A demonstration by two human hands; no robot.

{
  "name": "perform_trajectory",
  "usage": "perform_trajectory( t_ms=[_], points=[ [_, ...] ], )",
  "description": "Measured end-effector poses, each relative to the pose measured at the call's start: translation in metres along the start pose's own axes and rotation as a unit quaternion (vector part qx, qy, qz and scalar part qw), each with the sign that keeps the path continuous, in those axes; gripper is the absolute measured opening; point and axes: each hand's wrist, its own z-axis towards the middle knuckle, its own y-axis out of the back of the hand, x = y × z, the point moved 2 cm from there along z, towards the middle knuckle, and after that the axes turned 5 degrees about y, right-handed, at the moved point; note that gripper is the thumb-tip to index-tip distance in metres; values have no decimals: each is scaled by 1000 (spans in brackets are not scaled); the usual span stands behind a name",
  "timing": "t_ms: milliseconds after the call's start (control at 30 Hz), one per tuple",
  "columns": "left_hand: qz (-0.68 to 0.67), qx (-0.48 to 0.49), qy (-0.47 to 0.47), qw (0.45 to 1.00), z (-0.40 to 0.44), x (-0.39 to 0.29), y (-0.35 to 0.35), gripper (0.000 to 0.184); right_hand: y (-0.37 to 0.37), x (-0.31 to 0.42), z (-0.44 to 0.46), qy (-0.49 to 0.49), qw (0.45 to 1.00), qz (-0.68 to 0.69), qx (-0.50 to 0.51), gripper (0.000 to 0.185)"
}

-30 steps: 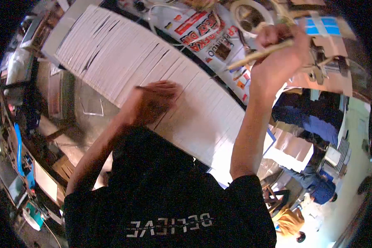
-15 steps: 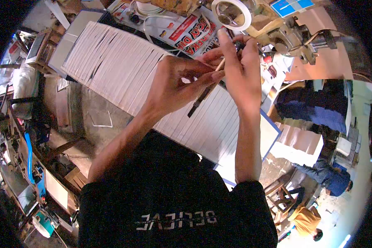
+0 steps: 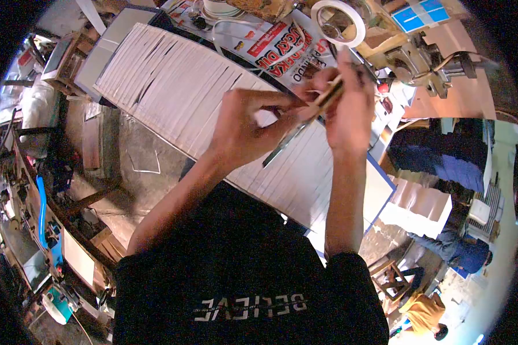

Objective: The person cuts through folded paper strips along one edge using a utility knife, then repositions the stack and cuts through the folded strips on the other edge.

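Both hands meet above a long row of stacked white paper blocks (image 3: pixel 172 86). In my left hand (image 3: pixel 250 123), the thumb and fingers are pinched on a thin, dark, narrow strip with a light-coloured part (image 3: pixel 327 98). Its exact kind cannot be made out. The dark lower end slants down-left over the paper. My right hand (image 3: pixel 351 112) is closed around the upper part of the same strip, its fingers smeared by motion. Some of the strip is hidden behind the fingers.
A white tape roll (image 3: pixel 357 26) and a printed plastic sack (image 3: pixel 282 49) lie beyond the stack. A metal clamp-like fixture (image 3: pixel 417 63) stands at the upper right. Dark blue stacked material (image 3: pixel 443 155) is at right. Two people (image 3: pixel 469 253) are at the lower right.
My right hand has shifted slightly right and down and turned, showing more of the strip's light part. The left hand keeps its pinch. The whole view has shifted a little.
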Motion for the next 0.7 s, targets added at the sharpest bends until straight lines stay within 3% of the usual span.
perform_trajectory(
  t_ms=[67, 133, 167, 200, 267, 400, 700],
  points=[
    [51, 21, 4, 998, -11, 24, 15, 22, 22, 1, 18, -69, 986, 153, 26, 30],
    [292, 103, -126, 942, -25, 65, 32, 45, 29, 20, 28, 67, 988, 140, -1, 32],
    [329, 180, -129, 918, -33, 79, 38, 60, 25, 25, 32, 74, 988, 138, -7, 32],
    [326, 187, -136, 917, -33, 88, 40, 60, 20, 29, 32, 111, 989, 94, -10, 35],
    [392, 270, -223, 851, -37, 102, 40, 60, 5, 30, 28, 146, 988, 45, -23, 38],
    [334, 310, -180, 872, -31, 92, 47, 75, -28, 17, 30, 130, 988, 67, -49, 50],
    [338, 319, -177, 868, -33, 95, 48, 71, -43, -13, 40, 99, 991, 64, -55, 51]
  ],
)
